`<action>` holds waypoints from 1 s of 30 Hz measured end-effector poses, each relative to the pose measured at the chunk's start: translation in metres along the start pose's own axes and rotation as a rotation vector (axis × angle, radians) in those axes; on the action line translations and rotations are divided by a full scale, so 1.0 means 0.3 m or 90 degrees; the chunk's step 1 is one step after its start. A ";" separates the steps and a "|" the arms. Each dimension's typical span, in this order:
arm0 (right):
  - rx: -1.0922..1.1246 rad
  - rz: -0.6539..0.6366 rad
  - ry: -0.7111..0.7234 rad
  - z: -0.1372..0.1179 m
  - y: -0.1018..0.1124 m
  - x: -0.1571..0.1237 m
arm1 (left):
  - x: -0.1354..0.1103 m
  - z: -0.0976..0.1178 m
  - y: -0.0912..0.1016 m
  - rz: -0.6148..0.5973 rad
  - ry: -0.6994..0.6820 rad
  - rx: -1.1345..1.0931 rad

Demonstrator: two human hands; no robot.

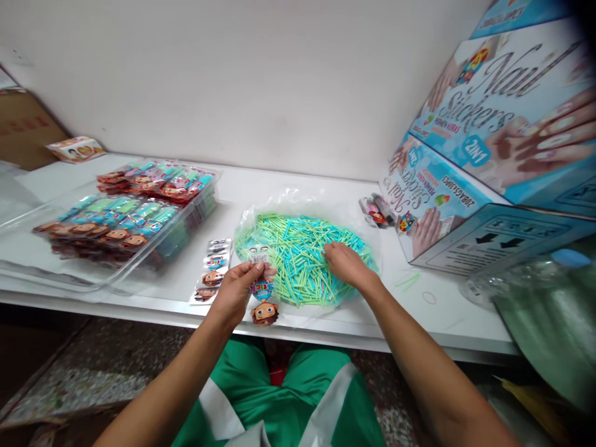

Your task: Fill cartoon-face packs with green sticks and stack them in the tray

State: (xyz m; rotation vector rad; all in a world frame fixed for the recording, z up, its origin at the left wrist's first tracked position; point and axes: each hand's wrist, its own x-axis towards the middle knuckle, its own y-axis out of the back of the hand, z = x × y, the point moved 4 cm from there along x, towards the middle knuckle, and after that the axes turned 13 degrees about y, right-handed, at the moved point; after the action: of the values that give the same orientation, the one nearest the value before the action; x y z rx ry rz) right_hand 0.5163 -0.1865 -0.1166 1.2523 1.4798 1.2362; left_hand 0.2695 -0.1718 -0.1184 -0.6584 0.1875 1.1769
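Note:
My left hand (239, 287) is closed on a small clear sticker packet (262, 292) with a cartoon face card, held just above the white table's front edge (326, 332). My right hand (345, 263) reaches into a heap of thin green and blue sticks (298, 251) lying on a clear plastic bag, its fingers curled down among the sticks. Whether those fingers grip a stick is hidden. A short row of similar packets (213, 273) lies flat on the table just left of my left hand.
A clear tray (153, 248) of finished packets stands at the left, a second stack behind it. Blue "Nail Stickers" cartons (470, 186) are piled at the right, loose packets (376, 211) by them. A small printed box (77, 149) sits far left; plastic bags (544, 304) sit at the right edge.

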 end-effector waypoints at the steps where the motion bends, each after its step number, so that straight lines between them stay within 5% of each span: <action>1: -0.012 -0.001 -0.004 -0.003 0.000 -0.006 | -0.001 -0.003 0.003 0.005 0.002 -0.001; 11: 0.032 -0.050 0.002 -0.053 -0.081 0.048 | -0.022 -0.003 0.008 0.020 -0.005 0.006; 18: 0.183 0.087 -0.011 0.006 -0.039 0.067 | -0.018 0.011 0.013 0.010 -0.010 0.003; 26: 0.520 0.305 -0.041 0.005 -0.005 0.076 | 0.016 -0.038 -0.092 -0.081 0.015 -0.021; 30: 0.945 0.431 -0.029 -0.077 -0.018 0.049 | 0.050 -0.102 -0.175 -0.166 0.036 -0.095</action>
State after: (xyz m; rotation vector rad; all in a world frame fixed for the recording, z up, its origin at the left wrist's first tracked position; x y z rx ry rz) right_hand 0.4903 -0.1760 -0.1176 2.8583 2.0349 0.2150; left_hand 0.3285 -0.1889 -0.1301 -0.8212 0.0590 0.9284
